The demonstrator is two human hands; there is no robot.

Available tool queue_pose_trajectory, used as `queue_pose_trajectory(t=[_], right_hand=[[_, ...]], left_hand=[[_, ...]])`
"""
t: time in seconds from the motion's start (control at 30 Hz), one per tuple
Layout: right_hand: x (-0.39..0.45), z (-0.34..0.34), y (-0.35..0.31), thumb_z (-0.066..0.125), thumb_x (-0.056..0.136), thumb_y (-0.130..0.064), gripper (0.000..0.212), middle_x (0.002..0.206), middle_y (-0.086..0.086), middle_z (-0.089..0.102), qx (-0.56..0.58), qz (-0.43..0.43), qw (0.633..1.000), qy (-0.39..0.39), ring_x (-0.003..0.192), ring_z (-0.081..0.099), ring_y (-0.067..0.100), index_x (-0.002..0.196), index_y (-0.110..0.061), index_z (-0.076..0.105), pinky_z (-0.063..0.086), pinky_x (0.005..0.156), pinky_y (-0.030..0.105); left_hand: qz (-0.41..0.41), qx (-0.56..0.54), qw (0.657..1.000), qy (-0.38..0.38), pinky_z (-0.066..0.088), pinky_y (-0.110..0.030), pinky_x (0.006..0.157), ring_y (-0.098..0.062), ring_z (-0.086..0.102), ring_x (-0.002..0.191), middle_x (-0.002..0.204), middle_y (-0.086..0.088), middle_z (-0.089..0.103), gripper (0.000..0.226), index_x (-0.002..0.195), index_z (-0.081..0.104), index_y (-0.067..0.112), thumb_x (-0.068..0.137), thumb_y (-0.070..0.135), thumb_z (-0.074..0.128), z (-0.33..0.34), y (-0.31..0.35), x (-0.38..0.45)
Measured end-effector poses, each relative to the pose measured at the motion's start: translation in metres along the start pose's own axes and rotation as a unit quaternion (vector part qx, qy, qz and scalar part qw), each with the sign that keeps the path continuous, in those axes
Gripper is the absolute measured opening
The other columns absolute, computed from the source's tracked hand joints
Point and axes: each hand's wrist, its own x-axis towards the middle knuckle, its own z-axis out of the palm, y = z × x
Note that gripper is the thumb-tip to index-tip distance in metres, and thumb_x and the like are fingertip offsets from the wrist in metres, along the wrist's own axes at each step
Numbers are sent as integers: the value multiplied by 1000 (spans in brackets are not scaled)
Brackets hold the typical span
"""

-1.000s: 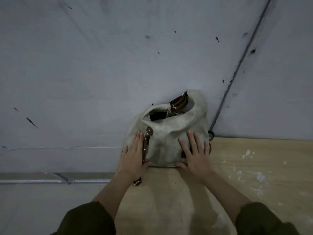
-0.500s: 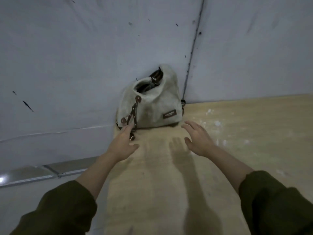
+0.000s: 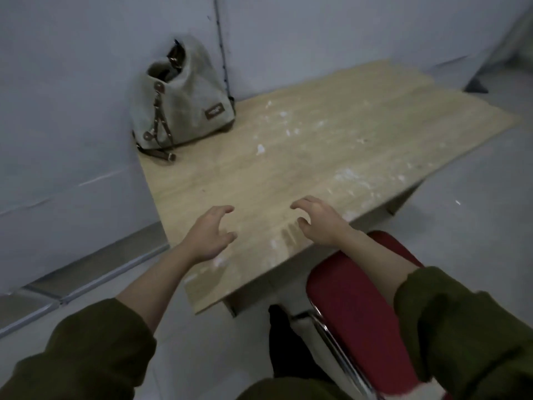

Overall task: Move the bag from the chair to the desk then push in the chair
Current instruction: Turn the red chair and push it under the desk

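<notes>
The beige canvas bag with brown leather trim stands upright on the far left corner of the light wooden desk, leaning into the wall corner. My left hand and my right hand hover over the desk's near part, both empty with fingers curled apart, well short of the bag. The red padded chair with a chrome frame stands at the desk's near edge, lower right, partly under my right forearm.
Grey-white walls close off the desk at the left and back. White specks and smears dot the desk top. Pale floor shows to the right of the desk and below it at the left.
Both hands have let go of the bag and drawn back toward me. The view has pulled away and swung right, bringing the chair and the desk's near edge into sight.
</notes>
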Motion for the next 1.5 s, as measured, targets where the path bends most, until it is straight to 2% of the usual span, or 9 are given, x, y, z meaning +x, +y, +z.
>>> queue_pose_trajectory(t=[0.13, 0.43, 0.73, 0.83, 0.93, 1.07, 1.13, 1.4, 1.5], right_hand=[[-81, -2, 13, 50, 87, -6, 32, 123, 15, 53, 25, 51, 998, 11, 109, 52, 30, 119, -7, 51, 45, 93, 42], [-238, -45, 61, 54, 81, -4, 28, 106, 16, 65, 21, 144, 984, 107, 97, 60, 30, 108, -7, 59, 49, 87, 38], [-393, -120, 106, 54, 83, -1, 24, 107, 17, 67, 18, 157, 973, 171, 97, 61, 29, 106, -3, 62, 47, 90, 40], [-444, -143, 130, 54, 83, 0, 25, 108, 14, 66, 1, 161, 964, 211, 94, 60, 24, 107, -5, 61, 44, 86, 30], [-485, -158, 154, 54, 82, 2, 26, 107, 15, 66, -20, 168, 957, 236, 96, 60, 27, 105, -5, 62, 39, 86, 26], [-521, -166, 185, 55, 82, 0, 28, 113, 13, 64, -24, 175, 957, 229, 105, 57, 24, 109, -7, 60, 35, 90, 24], [-528, -168, 201, 55, 82, -1, 29, 115, 11, 63, -22, 174, 959, 222, 106, 56, 23, 110, -9, 59, 34, 90, 23], [-508, -193, 252, 54, 82, 1, 41, 128, 13, 50, -54, 102, 981, 157, 115, 48, 28, 121, -9, 49, 36, 92, 27], [-495, -204, 272, 53, 81, 4, 42, 129, 13, 49, -78, 67, 986, 130, 118, 44, 30, 121, -9, 48, 40, 97, 37]], left_hand=[[48, 4, 998, -50, 30, -31, 104, -28, 41, 129, 141, -16, 44, 52, 132, 40, 6, 85, 18, 59, 35, 33, -31], [175, 5, 975, -140, 30, -29, 104, -25, 39, 130, 141, -14, 43, 52, 132, 41, 7, 85, 18, 60, 106, 152, -69], [261, -46, 954, -141, 32, -25, 99, -22, 45, 125, 134, -8, 50, 45, 128, 47, 13, 86, 20, 59, 187, 297, -139], [270, -90, 947, -147, 34, -26, 100, -19, 46, 123, 132, -7, 52, 39, 126, 49, 13, 89, 21, 54, 217, 346, -167], [266, -147, 940, -157, 36, -26, 101, -17, 49, 121, 130, -7, 55, 35, 125, 51, 12, 91, 20, 50, 241, 390, -187], [252, -192, 926, -205, 41, -25, 90, -14, 53, 110, 119, -2, 57, 34, 125, 50, 13, 93, 24, 44, 265, 437, -201], [246, -195, 923, -224, 42, -28, 94, -16, 52, 114, 124, -4, 55, 37, 130, 44, 12, 94, 23, 42, 274, 455, -200], [238, -189, 929, -212, 48, -43, 96, -21, 57, 110, 123, -10, 58, 38, 132, 39, 16, 95, 27, 40, 298, 489, -174], [241, -174, 932, -207, 48, -41, 96, -16, 57, 110, 124, -4, 58, 38, 132, 40, 20, 95, 30, 39, 305, 498, -163]])
